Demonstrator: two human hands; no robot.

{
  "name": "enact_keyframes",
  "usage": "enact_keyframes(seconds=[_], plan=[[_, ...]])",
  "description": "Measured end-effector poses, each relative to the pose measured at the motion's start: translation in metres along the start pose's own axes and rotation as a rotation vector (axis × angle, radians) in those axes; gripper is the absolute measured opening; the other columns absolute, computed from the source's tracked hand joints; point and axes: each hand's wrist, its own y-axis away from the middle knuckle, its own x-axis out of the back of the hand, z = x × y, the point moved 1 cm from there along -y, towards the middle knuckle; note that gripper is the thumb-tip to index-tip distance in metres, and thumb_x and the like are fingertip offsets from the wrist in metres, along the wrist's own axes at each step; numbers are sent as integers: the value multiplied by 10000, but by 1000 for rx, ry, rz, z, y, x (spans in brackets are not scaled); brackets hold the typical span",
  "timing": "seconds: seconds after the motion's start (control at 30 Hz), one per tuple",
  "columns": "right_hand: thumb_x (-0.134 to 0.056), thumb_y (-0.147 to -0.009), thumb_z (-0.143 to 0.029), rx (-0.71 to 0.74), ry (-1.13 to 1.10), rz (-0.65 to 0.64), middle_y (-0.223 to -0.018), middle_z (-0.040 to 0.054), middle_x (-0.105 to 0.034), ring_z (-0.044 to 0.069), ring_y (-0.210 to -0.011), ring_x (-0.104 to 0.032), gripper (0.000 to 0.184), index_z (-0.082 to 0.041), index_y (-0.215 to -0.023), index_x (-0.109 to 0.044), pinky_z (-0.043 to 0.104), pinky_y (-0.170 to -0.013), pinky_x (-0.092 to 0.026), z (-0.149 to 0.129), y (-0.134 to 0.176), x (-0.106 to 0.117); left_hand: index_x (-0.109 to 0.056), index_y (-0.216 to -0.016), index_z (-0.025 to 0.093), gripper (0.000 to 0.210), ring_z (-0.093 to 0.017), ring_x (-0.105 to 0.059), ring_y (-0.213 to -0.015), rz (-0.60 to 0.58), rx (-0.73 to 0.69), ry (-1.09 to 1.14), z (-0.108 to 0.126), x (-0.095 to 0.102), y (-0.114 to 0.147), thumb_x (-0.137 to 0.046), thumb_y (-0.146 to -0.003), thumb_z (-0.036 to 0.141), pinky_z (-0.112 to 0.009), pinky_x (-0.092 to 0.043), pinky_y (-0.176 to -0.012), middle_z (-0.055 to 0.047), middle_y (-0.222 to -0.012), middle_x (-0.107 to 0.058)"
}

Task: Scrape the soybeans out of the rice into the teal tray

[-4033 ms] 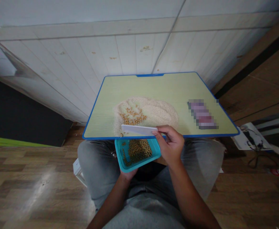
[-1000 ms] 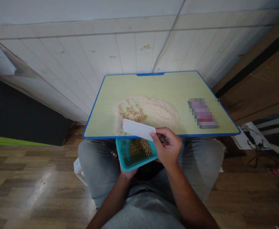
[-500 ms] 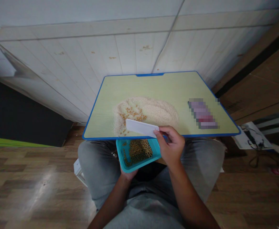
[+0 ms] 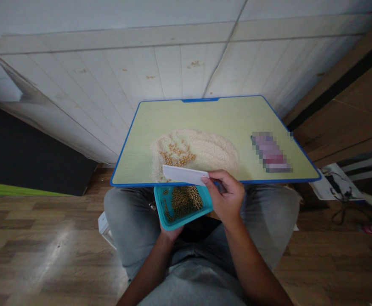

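Observation:
Pinched between the thumb and fingers of my right hand (image 4: 226,193) is a flat white card-like scraper (image 4: 184,174), held on edge just above the table's front rim. My left hand (image 4: 172,233) supports a teal plastic tray (image 4: 170,225) from below, its fingers mostly hidden under it. Inside the tray lie many round yellowish beans (image 4: 186,202). The tray sits right under the front edge of the small table (image 4: 198,114). Behind the scraper, more beans (image 4: 176,155) are scattered among a spread of pale, rice-like grains (image 4: 216,148).
A pixelated, phone-shaped object (image 4: 271,153) lies on the table's right side. The table's far edge stands near a white panelled wall (image 4: 167,68). Cables lie on a white box (image 4: 337,182) at right; a dark panel (image 4: 29,148) stands at left.
My right hand and the scraper have moved slightly left and toward me, uncovering more beans behind it. My left hand and the tray stay nearly in place.

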Motion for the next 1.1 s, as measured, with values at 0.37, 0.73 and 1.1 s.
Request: enact_keyframes(seconds=[0.37, 0.73, 1.1], plan=[[-810, -943, -208, -5, -39, -38, -780, -4, -821, 157, -679, -762, 76, -238, -875, -793, 260, -652, -620, 1, 0, 1, -828, -1352, 233, 622, -282, -484, -1681, -8, -4, 36, 2, -1, -1, -301, -1165, 506, -545, -245, -1455, -54, -1519, -794], [-799, -950, -240, -23, -15, 69, -754, -7, -784, 157, -658, -723, 76, -240, -878, -774, 268, -632, -603, 3, 3, 2, -656, -1589, 232, 634, -249, -452, -1702, -45, -8, 62, 1, 3, -6, -358, -1146, 572, -517, -252, -1448, -85, -1692, -662], [-801, -954, -256, -103, 29, 117, -755, -4, -799, 162, -650, -739, 71, -230, -892, -780, 269, -631, -592, 10, 10, 3, -767, -1459, 257, 637, -239, -564, -1622, -84, -3, 31, 0, 4, -5, -302, -1158, 572, -519, -319, -1429, -39, -1539, -783]])
